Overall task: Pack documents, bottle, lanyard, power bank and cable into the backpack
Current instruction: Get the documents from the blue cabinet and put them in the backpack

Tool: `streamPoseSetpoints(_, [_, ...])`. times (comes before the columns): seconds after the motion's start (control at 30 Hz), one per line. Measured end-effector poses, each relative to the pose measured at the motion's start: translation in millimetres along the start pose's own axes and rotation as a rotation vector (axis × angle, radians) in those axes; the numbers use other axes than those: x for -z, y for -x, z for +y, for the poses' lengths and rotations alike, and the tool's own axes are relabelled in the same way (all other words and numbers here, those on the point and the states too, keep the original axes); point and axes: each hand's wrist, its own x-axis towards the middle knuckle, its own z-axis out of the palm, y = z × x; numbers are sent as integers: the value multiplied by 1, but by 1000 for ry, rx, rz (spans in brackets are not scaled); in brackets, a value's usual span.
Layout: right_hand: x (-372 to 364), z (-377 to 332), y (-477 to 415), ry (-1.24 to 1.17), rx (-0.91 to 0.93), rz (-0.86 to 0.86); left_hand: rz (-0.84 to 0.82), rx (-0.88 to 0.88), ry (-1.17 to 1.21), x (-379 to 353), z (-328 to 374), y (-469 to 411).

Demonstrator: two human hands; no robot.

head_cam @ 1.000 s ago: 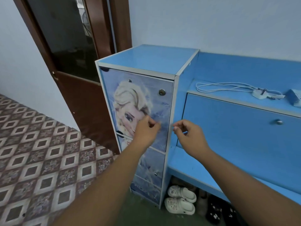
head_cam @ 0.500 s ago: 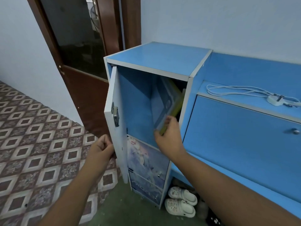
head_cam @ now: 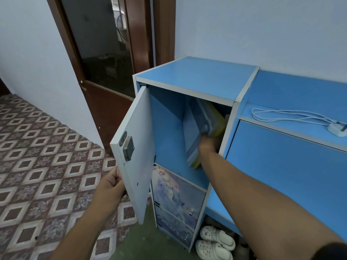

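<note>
I have the left hand (head_cam: 110, 186) curled round the free edge of the cabinet door (head_cam: 135, 147), low down, thumb on the outer face. It holds the door swung wide so it cannot fall back against my other arm. The right hand (head_cam: 207, 143) reaches deep into the top compartment of the blue cabinet (head_cam: 197, 77) and closes on the documents (head_cam: 195, 132). These are a leaning stack of grey-blue and yellow folders propped against the right wall. The thumb lies on the near face; the fingers go behind the stack, and the blur hides just how far they wrap. I grip low on the stack because the folders stand tilted, and I judge a low hold lets them slide out together rather than fan apart.

The white cable (head_cam: 285, 117) lies loosely coiled on the ledge to the right, its plug (head_cam: 337, 128) at the far end, well apart from either hand. The backpack, bottle, lanyard and power bank are out of view. My guess is that packing has barely begun, with the folders being the first thing fetched. Pale slippers (head_cam: 216, 239) sit on the floor beneath the cabinet.
</note>
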Motion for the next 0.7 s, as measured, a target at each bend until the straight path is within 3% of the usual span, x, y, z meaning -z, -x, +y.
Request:
streamPoseSetpoints(0.17, [4, 10, 5, 60, 22, -17, 20, 13, -31, 0, 0, -1])
streamPoseSetpoints(0.37, [23, 30, 36, 201, 400, -173, 30, 55, -20, 1, -3, -3])
streamPoseSetpoints(0.47, [39, 35, 53, 211, 527, -257, 6, 79, 56, 2, -8, -7])
streamPoseSetpoints(0.7, [99, 37, 90, 340, 700, -270, -41, 63, 122, 3, -7, -6])
